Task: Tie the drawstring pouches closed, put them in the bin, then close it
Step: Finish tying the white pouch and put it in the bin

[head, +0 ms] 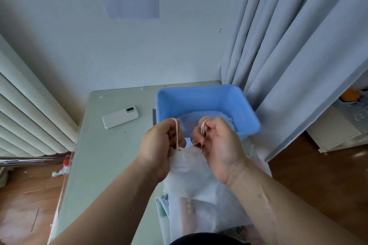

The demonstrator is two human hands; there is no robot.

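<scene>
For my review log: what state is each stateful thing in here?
bin: open, no lid on
pouch: mouth gathered, outside bin
drawstring: strands held by both hands
left hand: grips a strand
right hand: pinches a strand
phone: lying camera side up

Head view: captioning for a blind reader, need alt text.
The left hand and right hand each grip a cord of a white drawstring pouch over a table. An open blue bin stands behind it, a phone to its left.
</scene>
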